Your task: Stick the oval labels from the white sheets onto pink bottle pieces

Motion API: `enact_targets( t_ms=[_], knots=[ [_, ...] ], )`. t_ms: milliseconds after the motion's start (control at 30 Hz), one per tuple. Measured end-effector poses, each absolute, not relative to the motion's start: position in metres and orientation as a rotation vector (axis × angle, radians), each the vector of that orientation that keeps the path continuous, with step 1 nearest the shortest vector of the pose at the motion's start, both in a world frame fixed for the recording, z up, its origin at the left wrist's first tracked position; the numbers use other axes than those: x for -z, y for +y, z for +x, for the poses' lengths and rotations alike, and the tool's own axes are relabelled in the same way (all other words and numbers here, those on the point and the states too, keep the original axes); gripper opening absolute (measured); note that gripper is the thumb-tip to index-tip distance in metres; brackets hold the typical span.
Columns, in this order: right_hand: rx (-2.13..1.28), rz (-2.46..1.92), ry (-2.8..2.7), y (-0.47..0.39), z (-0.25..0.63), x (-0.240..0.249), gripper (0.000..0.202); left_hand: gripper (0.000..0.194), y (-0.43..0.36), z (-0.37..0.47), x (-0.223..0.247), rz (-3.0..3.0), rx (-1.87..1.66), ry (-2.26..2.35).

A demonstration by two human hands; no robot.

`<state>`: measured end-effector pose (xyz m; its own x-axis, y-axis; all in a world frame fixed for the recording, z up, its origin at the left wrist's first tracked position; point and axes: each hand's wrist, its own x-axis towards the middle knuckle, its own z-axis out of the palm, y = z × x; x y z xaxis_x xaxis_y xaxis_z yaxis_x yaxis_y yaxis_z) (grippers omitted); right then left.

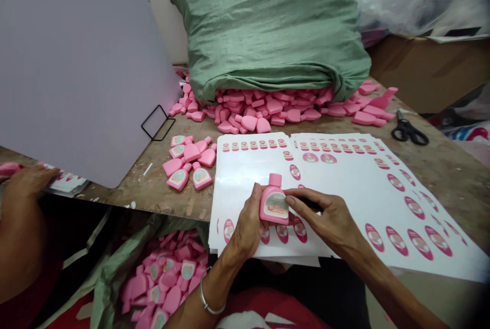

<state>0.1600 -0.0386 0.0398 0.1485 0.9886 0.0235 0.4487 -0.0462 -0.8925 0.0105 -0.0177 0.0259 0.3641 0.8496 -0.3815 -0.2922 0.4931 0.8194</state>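
Note:
A small pink bottle with a green and cream label stands upright in my left hand, whose fingers wrap its left side and base. My right hand touches the label's upper right edge with thumb and fingertips, and a dark, thin object shows between its fingers. Under both hands lie white sticker sheets with pink oval and small rectangular labels. A second stack of sheets spreads to the right. Left of the sheets is a small group of pink bottles, some labelled.
A green sack sits over a heap of pink bottles at the back. Black scissors lie right. A grey panel rises left, near another person's hand. Below the table edge, an open sack holds more bottles.

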Motion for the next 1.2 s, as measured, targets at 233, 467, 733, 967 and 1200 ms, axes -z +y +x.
enact_targets(
  t_ms=[233, 467, 733, 967, 1200],
  knots=[
    [-0.855, -1.613, -1.417, -0.038, 0.160, -0.038, 0.033, 0.043, -0.016, 0.010, -0.029, 0.719, -0.872, 0.764],
    [-0.363, -1.719, -1.569, -0.035, 0.166, -0.032, 0.038, 0.036, -0.016, 0.002, -0.026, 0.960, -0.797, 0.803],
    [-0.937, -1.612, -1.486, 0.004, 0.168, -0.022, 0.060, 0.036, -0.016, -0.017, -0.041, 1.023, -0.741, 0.680],
    [-0.327, -1.759, -1.714, 0.134, 0.190, -0.009, 0.049, 0.036, 0.012, -0.088, -0.009, 1.400, -1.029, 1.503],
    [-0.168, -1.912, -1.918, 0.238, 0.148, -0.003, 0.054, 0.053, 0.060, -0.118, 0.025, 1.916, -1.007, 2.142]
  ],
)
